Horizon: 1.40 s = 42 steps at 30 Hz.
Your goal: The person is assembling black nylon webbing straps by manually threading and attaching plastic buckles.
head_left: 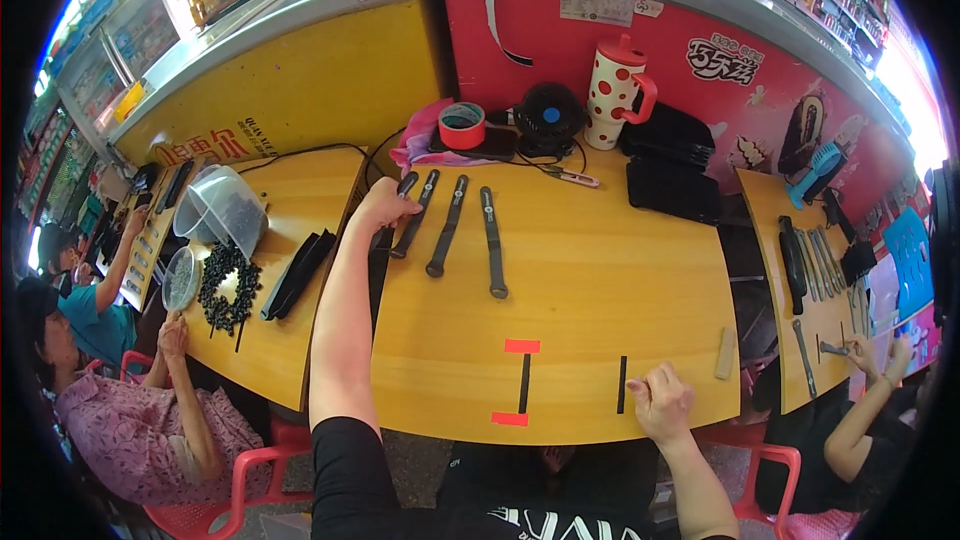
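Reaching to the far left of the table, my left hand (382,206) has its fingers closed on the leftmost of several long dark grey strap-like pieces with rounded ends. Two others, a slim dark piece (447,230) and a separate dark piece (493,245), lie to its right. My right hand (664,402) rests curled near the front edge, just right of a thin black strip (622,385); whatever is between its fingers, if anything, is hidden. Left of that, another black strip (525,383) lies between red tape pieces (522,346).
At the back are a red tape roll (462,126), a black fan (550,118), a spotted tumbler (611,90), small snips (572,176) and black pouches (673,192). A beige bar (724,353) lies at right. People work at neighbouring tables; a plastic tub (222,212) stands left.
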### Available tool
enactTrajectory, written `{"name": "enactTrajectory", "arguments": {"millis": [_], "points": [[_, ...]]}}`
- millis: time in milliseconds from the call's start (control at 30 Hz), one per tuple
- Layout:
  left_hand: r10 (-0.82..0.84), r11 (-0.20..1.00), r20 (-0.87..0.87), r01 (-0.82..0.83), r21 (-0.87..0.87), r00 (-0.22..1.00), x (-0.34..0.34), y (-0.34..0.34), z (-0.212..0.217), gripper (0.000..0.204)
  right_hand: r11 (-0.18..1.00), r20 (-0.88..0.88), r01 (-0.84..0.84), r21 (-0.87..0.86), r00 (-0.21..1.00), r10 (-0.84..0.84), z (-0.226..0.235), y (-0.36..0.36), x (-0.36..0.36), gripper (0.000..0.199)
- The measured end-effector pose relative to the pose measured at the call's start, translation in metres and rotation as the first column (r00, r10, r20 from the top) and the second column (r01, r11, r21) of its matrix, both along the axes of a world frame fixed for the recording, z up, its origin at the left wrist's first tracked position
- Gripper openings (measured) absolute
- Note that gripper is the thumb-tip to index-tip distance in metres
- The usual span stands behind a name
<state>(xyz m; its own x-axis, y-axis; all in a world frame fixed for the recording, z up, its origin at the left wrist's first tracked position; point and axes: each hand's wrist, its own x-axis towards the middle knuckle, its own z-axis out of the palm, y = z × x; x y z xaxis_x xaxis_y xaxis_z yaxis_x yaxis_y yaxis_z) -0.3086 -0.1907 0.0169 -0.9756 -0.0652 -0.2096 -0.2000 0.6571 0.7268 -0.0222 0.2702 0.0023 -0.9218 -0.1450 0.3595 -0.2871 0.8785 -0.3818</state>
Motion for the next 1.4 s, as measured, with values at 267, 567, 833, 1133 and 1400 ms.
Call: {"name": "enactTrajectory", "arguments": {"millis": [267,567,833,1133,1400], "points": [[0.010,0.819,-0.096,0.047,0.572,0.995,0.109,0.051,0.099,0.037,0.998,-0.017,0.009,-0.063,1.000,-0.010,-0.002,0.002,0.004,0.022],[-0.317,0.162,0.145,-0.097,0.982,0.937,0.317,0.206,0.037,0.031,0.947,-0.303,-0.050,-0.318,0.952,-0.052,-0.002,0.009,-0.002,0.014],[-0.381,0.096,0.163,-0.136,0.986,0.910,0.356,0.238,0.013,0.031,0.922,-0.091,-0.197,-0.335,0.980,0.176,0.057,-0.035,0.075,0.018],[-0.371,0.161,0.146,-0.092,0.983,0.917,0.366,0.245,0.018,0.029,0.981,-0.198,-0.164,-0.103,0.970,0.141,0.048,-0.039,0.098,0.032],[-0.374,0.159,0.159,-0.105,0.982,0.914,0.368,0.246,0.018,0.028,0.989,-0.224,-0.136,-0.054,0.967,0.121,0.045,-0.039,0.100,0.033]]}}
